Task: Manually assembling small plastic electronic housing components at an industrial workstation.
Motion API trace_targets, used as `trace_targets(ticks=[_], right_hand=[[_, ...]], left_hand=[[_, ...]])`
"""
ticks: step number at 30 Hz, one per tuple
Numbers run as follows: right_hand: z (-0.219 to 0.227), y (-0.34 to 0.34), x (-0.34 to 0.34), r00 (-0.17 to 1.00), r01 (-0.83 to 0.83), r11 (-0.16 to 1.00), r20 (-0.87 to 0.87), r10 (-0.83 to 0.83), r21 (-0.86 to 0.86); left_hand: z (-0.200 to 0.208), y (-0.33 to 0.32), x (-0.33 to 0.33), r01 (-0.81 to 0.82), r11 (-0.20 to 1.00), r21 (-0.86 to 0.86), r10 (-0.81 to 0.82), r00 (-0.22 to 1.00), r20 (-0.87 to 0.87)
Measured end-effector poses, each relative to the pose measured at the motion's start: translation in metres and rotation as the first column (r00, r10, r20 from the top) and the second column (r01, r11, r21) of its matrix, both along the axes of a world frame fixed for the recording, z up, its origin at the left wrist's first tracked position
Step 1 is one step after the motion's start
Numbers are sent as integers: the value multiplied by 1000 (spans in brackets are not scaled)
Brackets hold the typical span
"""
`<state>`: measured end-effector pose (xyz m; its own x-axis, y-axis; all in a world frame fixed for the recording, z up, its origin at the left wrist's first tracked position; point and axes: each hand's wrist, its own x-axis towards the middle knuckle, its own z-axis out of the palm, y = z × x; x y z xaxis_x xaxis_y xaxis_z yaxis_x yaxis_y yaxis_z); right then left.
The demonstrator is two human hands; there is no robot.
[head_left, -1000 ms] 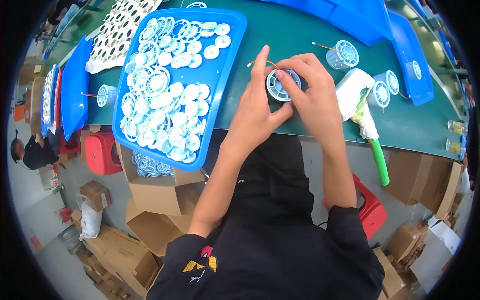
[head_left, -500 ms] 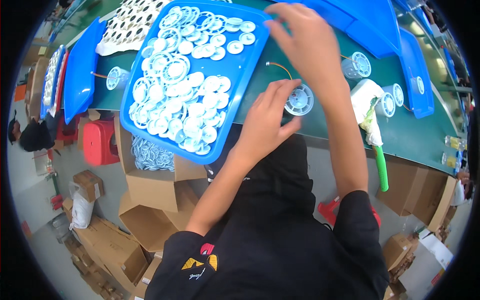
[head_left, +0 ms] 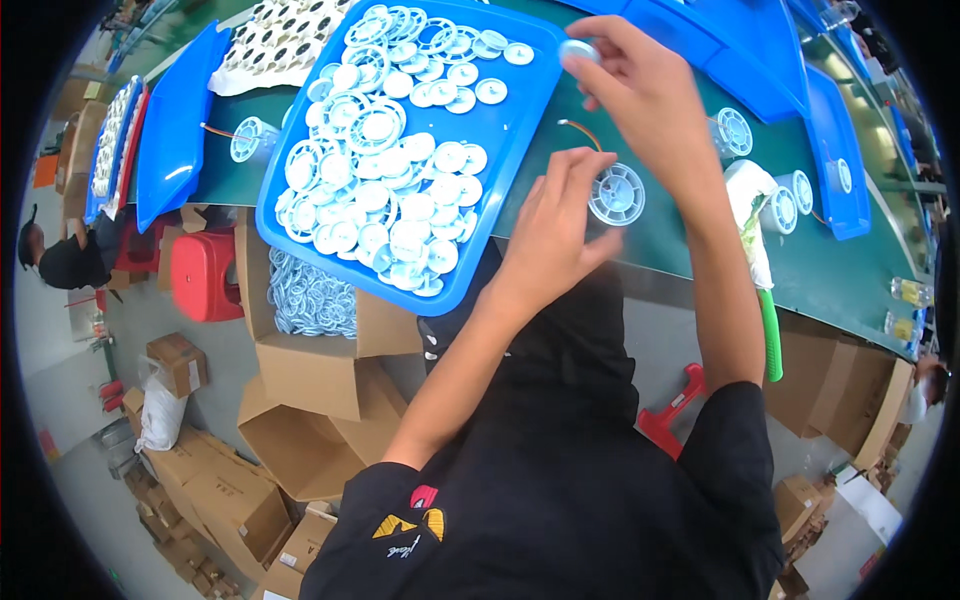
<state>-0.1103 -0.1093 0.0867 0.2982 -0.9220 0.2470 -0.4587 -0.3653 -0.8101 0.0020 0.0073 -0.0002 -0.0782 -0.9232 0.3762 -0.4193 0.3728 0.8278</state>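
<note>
- Head view: left hand [head_left: 548, 232] is resting on the green table [head_left: 690, 225], fingers touching a white spool [head_left: 617, 193];
- right hand [head_left: 640, 85] is pinching a small white cap [head_left: 577, 49] over the blue tray [head_left: 520, 130].

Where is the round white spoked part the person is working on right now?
The round white spoked part sits on the green table, right of the blue tray, at the left hand's fingertips.
</note>
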Motion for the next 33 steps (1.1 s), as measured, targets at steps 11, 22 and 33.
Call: trace_targets(ticks=[11, 22, 33], right_hand=[[-21, 73, -65, 990, -130, 943, 88, 108, 305], [10, 50, -2, 973, -232, 954, -65, 223, -188], [-42, -4, 149, 767, -553, 814, -490, 415, -176]], left_hand=[[-4, -4, -1, -11, 999, -41, 13, 999, 30], [-8, 0, -5, -96, 989, -114, 106, 991, 83], [4, 0, -2, -2, 1000, 10, 2, 998, -62]])
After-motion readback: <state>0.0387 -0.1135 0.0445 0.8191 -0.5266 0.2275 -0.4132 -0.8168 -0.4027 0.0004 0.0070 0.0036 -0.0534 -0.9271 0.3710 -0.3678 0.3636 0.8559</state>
